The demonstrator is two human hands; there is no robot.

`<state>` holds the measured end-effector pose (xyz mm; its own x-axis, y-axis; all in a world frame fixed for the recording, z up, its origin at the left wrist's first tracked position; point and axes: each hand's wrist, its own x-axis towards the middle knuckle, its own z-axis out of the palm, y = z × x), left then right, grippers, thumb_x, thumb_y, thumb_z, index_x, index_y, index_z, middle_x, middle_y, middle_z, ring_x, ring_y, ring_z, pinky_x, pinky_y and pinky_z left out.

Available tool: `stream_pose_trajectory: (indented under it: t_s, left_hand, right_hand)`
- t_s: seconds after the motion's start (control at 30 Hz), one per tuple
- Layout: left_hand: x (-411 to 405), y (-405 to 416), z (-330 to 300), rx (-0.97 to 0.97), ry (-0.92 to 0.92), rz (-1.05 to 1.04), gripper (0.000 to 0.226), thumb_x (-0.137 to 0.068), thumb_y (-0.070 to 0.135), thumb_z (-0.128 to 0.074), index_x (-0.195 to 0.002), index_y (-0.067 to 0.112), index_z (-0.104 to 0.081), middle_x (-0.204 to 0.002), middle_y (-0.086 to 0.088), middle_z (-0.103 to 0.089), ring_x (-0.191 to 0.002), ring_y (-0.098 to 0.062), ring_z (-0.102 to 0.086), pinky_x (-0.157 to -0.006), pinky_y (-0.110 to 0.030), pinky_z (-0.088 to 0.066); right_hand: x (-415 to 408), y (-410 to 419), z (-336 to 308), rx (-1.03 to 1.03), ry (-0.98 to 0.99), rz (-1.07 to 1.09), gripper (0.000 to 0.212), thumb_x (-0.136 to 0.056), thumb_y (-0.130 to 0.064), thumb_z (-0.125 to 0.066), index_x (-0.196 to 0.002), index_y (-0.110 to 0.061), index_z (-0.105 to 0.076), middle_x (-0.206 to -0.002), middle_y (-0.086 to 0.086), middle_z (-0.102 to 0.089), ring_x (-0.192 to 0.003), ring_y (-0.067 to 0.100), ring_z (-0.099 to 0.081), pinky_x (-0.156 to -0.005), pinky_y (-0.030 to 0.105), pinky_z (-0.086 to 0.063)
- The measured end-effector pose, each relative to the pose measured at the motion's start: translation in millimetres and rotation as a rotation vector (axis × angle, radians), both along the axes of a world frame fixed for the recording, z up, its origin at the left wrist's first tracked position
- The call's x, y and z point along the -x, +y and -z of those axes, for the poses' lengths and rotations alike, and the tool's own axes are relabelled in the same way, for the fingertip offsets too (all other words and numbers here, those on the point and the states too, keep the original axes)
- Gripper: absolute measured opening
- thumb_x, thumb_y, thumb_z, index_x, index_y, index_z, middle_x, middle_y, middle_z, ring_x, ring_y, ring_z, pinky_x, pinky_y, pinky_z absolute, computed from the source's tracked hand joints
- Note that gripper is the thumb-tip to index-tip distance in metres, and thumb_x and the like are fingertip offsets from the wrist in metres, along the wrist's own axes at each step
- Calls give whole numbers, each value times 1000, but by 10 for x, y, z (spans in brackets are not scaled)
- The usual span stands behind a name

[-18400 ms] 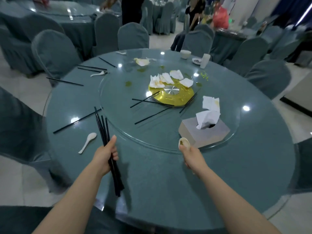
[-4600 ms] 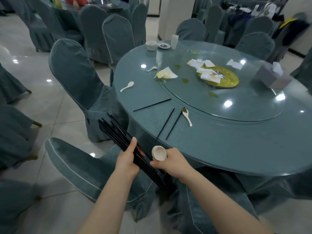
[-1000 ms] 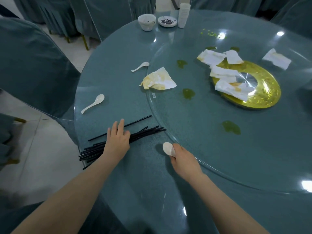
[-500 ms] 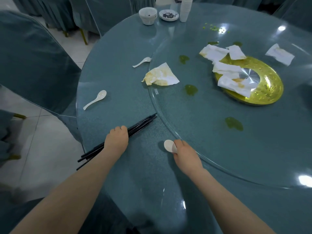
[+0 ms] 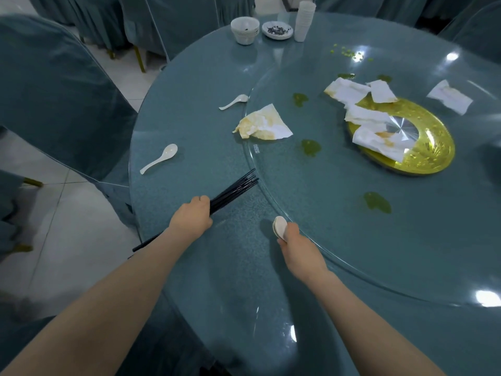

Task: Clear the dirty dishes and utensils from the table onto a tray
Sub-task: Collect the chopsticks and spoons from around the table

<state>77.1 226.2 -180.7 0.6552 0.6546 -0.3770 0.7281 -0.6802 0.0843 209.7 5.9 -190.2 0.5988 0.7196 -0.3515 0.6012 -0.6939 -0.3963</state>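
Note:
My left hand [image 5: 193, 218] grips a bundle of black chopsticks [image 5: 235, 189] that lies slanted on the teal table [image 5: 189, 126]. My right hand [image 5: 296, 246] holds stacked white spoons [image 5: 279, 226] just above the table by the rim of the glass turntable [image 5: 339, 240]. Two white spoons lie loose on the table: one at the left [image 5: 160, 158], one farther back [image 5: 234, 102]. At the far edge stand stacked white bowls [image 5: 244, 30], a small dish [image 5: 278, 30] and stacked white cups [image 5: 305, 20]. No tray is in view.
Stained napkins [image 5: 264, 124] and green spills [image 5: 376, 202] lie on the turntable around a gold plate [image 5: 431, 147] with more napkins on it. Covered chairs [image 5: 54, 85] stand close at the left and behind the table. Tiled floor [image 5: 54, 226] shows at the left.
My left hand, flat on the spread chopsticks a second ago, has gathered them into a tight bundle and curled round it. My right hand has stayed in place with its spoons.

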Motion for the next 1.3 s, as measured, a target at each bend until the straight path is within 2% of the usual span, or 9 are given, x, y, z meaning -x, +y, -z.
stream_pose_trajectory:
  t_s: [0.13,0.3,0.43,0.57,0.73,0.9,1.07,1.17,1.3]
  left_hand:
    - [-45,21,-123,158,-188,-178,21,-89,21,-53,-96,10,-36,-87,-12,-53,-76,-28,-50,-63,-35,-39]
    - [-133,-114,-336,317,-830,-443,15,-84,14,-53,-91,23,-44,-68,4,-49,-52,-5,-45,-46,-22,-38]
    - [-169,-244,-528,294,-1200,-537,22,-88,16,-54,-81,33,-41,-65,5,-46,-46,-3,-42,-42,-13,-35]
    - [-167,-339,-543,299,-1263,-524,24,-91,13,-56,-83,32,-44,-68,7,-52,-49,2,-51,-42,-9,-38]
    - [-79,-433,-318,311,-1120,-566,8,-92,19,-56,-94,20,-49,-71,1,-52,-60,-14,-49,-55,-32,-45]
    - [-9,-490,-225,321,-1098,-599,6,-92,20,-54,-93,20,-48,-67,2,-48,-53,-13,-44,-49,-27,-40]
    - [334,-483,-254,416,-1262,-957,16,-92,23,-59,-81,27,-47,-61,1,-54,-49,-4,-53,-56,-27,-42]
    - [665,-477,-279,623,-1434,-1209,17,-93,16,-58,-81,21,-47,-49,5,-53,-45,-11,-51,-55,-31,-46]
    - [1277,-526,-430,763,-1600,-1361,14,-93,11,-58,-83,16,-49,-58,0,-51,-45,-13,-51,-49,-30,-48]
  right_hand:
    - [-45,-5,-12,-15,-14,48,26,-99,-34,-43,-104,-10,-34,-91,14,-63,-69,32,-48,-56,35,-37]
    - [-109,-6,-60,-60,-38,195,33,-95,-44,-49,-93,-18,-28,-78,4,-51,-67,31,-47,-56,34,-36]
    - [-145,-46,-57,-64,-14,213,33,-95,-44,-47,-90,-18,-28,-74,2,-50,-65,30,-47,-53,33,-34]
    - [-148,-62,-61,-81,-10,225,32,-95,-44,-48,-90,-18,-29,-73,1,-48,-65,30,-47,-54,33,-34]
    - [-145,-64,-62,-100,13,238,33,-94,-43,-50,-91,-18,-29,-76,1,-49,-69,29,-47,-57,33,-36]
    - [-127,-79,-48,-114,10,222,34,-93,-41,-54,-88,-16,-30,-81,2,-50,-71,29,-47,-58,33,-35]
    - [18,-35,-98,-112,25,134,43,-88,-48,-61,-79,-17,-32,-76,-2,-47,-71,25,-44,-55,33,-28]
    - [182,96,-177,-75,14,0,50,-84,-57,-60,-65,-21,-31,-60,-7,-42,-65,23,-44,-51,31,-26]
    - [596,361,-343,-24,2,-163,54,-87,-68,-43,-65,-19,-43,-63,0,-62,-69,27,-59,-58,34,-44]
